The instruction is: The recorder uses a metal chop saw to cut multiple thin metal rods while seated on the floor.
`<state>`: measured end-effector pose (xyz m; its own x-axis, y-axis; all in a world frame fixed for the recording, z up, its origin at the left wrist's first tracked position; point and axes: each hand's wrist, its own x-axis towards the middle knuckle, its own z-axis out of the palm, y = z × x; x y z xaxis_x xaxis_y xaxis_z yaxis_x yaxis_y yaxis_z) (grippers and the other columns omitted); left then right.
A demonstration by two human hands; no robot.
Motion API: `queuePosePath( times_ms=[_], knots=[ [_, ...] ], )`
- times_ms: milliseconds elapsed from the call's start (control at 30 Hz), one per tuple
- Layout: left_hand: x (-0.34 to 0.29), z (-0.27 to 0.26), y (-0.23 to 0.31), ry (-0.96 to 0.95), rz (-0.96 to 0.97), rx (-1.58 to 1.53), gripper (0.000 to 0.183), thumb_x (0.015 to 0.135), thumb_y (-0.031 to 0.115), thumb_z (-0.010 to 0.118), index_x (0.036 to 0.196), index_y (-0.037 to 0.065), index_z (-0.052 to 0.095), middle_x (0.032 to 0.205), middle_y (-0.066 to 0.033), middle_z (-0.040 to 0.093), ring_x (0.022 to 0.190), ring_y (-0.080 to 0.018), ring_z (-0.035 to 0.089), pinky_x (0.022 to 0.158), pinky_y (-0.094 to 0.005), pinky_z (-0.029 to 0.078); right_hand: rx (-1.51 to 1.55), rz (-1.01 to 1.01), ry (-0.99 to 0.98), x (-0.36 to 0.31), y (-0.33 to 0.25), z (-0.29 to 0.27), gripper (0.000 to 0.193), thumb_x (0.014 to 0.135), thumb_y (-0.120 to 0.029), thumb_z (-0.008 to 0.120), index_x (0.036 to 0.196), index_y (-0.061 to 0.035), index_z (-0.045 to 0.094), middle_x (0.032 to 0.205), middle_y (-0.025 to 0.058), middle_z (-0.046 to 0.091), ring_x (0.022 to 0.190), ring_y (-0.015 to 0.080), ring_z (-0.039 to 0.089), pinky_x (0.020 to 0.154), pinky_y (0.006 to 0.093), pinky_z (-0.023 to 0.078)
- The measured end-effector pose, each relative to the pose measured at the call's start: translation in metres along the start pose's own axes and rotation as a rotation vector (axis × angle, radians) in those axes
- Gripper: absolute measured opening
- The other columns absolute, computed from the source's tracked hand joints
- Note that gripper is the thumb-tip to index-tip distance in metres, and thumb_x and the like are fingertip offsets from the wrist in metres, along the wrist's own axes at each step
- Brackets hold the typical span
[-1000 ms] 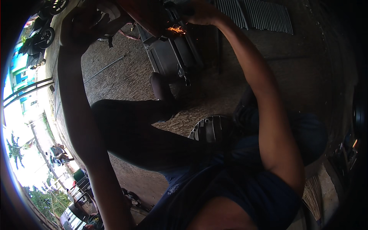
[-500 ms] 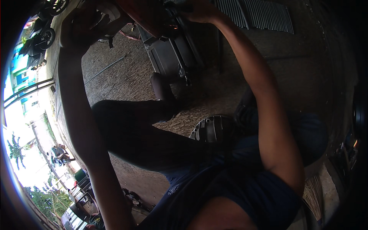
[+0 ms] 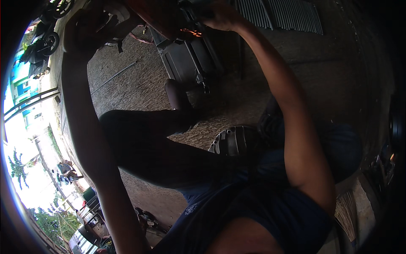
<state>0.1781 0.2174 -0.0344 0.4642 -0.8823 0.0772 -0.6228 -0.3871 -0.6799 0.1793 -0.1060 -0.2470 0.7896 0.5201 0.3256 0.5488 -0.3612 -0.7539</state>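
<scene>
At the top, a machine that looks like a cut-off saw with a reddish-orange housing [image 3: 154, 17] rests on a grey metal base [image 3: 179, 63]. Orange sparks [image 3: 192, 32] glow under the housing, close to my right hand [image 3: 222, 17]. That hand is closed at a dark part beside the machine; what its fingers grip is lost in shadow. My left hand [image 3: 86, 34] is at the upper left, beside a pale grey curved part [image 3: 118, 15]; its fingers are too dark to make out. A clamp screw [image 3: 201, 79] sits on the base's near end.
My bare foot [image 3: 175, 93] is just in front of the base. A ribbed grey panel [image 3: 296, 17] lies at the upper right. A thin rod [image 3: 114, 77] lies on the rough floor, a slotted metal part [image 3: 230, 142] between my legs. A broom [image 3: 346, 213] is at lower right, parked motorcycles [image 3: 50, 42] at far left.
Sparks beneath the orange housing have grown from a faint glow to a bright streak. My right hand has shifted slightly down and left; my left arm is almost unchanged.
</scene>
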Motion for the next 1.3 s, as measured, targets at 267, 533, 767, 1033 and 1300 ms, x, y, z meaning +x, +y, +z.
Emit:
queuePosePath(
  times_ms=[267, 533, 767, 1033, 1300],
  knots=[
    [0.013, -0.011, 0.012, 0.072, -0.051, 0.029, 0.039, 0.076, 0.03, 0.076, 0.108, 0.013, 0.064, 0.105, 0.0042, 0.064, 0.09, -0.0049, 0.063, 0.073, -0.0203, 0.043, -0.036, -0.044, 0.056, -0.012, 0.007, 0.001, 0.038, 0.077, -0.032, 0.065, 0.078, 0.0062, 0.062, 0.066, 0.0239, 0.062, 0.059, 0.0345, 0.064, 0.056, 0.0439, 0.045],
    [0.01, -0.009, 0.012, 0.061, -0.068, 0.032, 0.033, 0.077, 0.029, 0.074, 0.106, 0.015, 0.065, 0.105, 0.0041, 0.065, 0.095, -0.0055, 0.062, 0.082, -0.0205, 0.041, -0.058, -0.113, 0.149, -0.015, 0.008, 0.006, 0.039, 0.075, -0.031, 0.068, 0.067, 0.0064, 0.058, 0.056, 0.0213, 0.054, 0.049, 0.0284, 0.057, 0.051, 0.0429, 0.04],
    [-0.002, 0.007, 0.002, 0.214, 0.079, 0.29, 0.029, 0.079, 0.029, 0.073, 0.105, 0.018, 0.066, 0.107, 0.0058, 0.065, 0.102, -0.005, 0.06, 0.093, -0.0245, 0.039, -0.069, -0.057, 0.083, -0.016, 0.002, 0.0, 0.038, 0.075, -0.028, 0.069, 0.063, 0.0052, 0.053, 0.053, 0.0181, 0.05, 0.045, 0.0219, 0.048, 0.05, 0.0414, 0.037],
    [-0.025, 0.039, -0.01, -0.005, -0.048, 0.414, 0.035, 0.09, 0.041, 0.057, 0.119, 0.023, 0.059, 0.121, 0.0083, 0.058, 0.117, -0.0034, 0.049, 0.101, -0.0283, 0.035, 0.309, 0.081, -0.089, -0.051, -0.002, -0.005, 0.027, 0.086, -0.031, 0.062, 0.073, -0.0087, 0.069, 0.061, -0.0037, 0.059, 0.058, 0.0025, 0.049, 0.052, 0.0211, 0.035],
    [-0.027, 0.032, -0.005, -0.011, -0.082, 0.346, 0.039, 0.093, 0.048, 0.05, 0.124, 0.024, 0.056, 0.124, 0.0082, 0.056, 0.12, -0.0035, 0.047, 0.102, -0.0299, 0.034, 0.727, 0.171, -0.032, -0.077, -0.008, -0.011, 0.032, 0.084, -0.035, 0.065, 0.066, -0.0081, 0.067, 0.055, -0.0056, 0.05, 0.051, 0.0025, 0.04, 0.049, 0.0216, 0.029]
  ],
)
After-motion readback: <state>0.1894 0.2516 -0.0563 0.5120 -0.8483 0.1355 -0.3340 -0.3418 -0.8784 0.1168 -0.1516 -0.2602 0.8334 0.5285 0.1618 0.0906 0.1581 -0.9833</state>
